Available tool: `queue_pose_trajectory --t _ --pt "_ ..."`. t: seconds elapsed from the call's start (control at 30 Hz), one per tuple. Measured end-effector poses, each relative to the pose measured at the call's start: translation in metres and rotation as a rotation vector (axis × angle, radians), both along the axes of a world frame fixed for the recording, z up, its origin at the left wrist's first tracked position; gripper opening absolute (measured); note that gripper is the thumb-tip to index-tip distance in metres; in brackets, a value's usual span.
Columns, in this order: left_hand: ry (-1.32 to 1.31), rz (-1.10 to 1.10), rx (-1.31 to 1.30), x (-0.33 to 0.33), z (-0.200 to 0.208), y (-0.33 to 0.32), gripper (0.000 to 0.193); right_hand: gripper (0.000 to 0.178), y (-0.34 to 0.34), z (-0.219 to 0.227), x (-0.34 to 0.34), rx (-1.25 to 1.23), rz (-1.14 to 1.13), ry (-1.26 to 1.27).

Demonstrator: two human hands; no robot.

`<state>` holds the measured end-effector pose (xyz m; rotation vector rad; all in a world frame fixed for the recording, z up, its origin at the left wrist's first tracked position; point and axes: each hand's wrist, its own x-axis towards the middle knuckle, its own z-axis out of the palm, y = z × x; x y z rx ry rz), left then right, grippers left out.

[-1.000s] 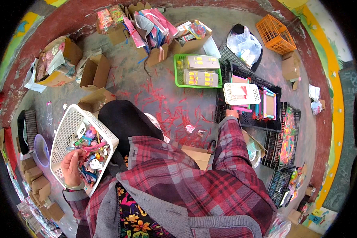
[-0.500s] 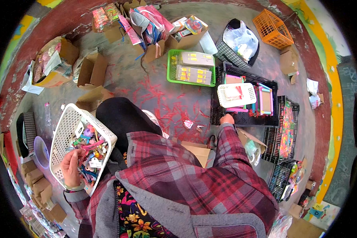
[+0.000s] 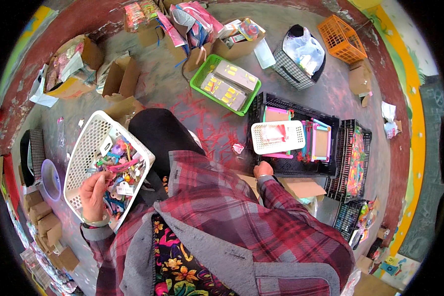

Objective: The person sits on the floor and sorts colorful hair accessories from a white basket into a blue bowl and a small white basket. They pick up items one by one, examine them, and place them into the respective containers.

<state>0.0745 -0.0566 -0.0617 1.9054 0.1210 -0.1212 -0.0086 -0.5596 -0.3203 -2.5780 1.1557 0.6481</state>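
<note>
On my left stands a white perforated plastic basket (image 3: 84, 148), tilted and heaped with small colourful trinkets (image 3: 127, 165). My left hand (image 3: 93, 196) is over its near side, with thumb and fingers pinched together; what they hold, if anything, I cannot make out. To the right, my right hand (image 3: 263, 169) is closed on the near left edge of a black plastic crate (image 3: 301, 169). Inside that crate lie several colourful-edged frames (image 3: 321, 143), and a small white basket (image 3: 255, 142) with red pieces rests on top of them.
A green basket (image 3: 217, 102) with grey cards bearing yellow items touches or nearly touches the black crate. Red scraps (image 3: 214, 135) litter the floor. Farther out are cardboard boxes (image 3: 121, 76), a checked basket (image 3: 288, 69), an orange crate (image 3: 341, 39) and another black crate (image 3: 348, 190).
The black crate has shifted toward me and left, my right hand moving with it. The green basket has turned at an angle. My left hand stays pinched over the white basket.
</note>
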Motion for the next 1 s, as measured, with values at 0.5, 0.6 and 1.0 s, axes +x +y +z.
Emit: queue_pose_trajectory --t 0.5,0.6,1.0 --pt "-0.019 -0.058 -0.018 -0.008 0.008 -0.001 0.02 0.025 -0.027 0.029 0.017 0.071 1.05 0.367" --pt "-0.031 -0.071 -0.034 -0.006 0.01 -0.002 0.02 0.025 -0.091 -0.021 0.02 0.142 0.25 -0.187" --pt "-0.094 -0.121 0.07 -0.005 0.021 -0.005 0.016 0.025 -0.12 -0.111 0.047 0.97 -1.108 -0.591"
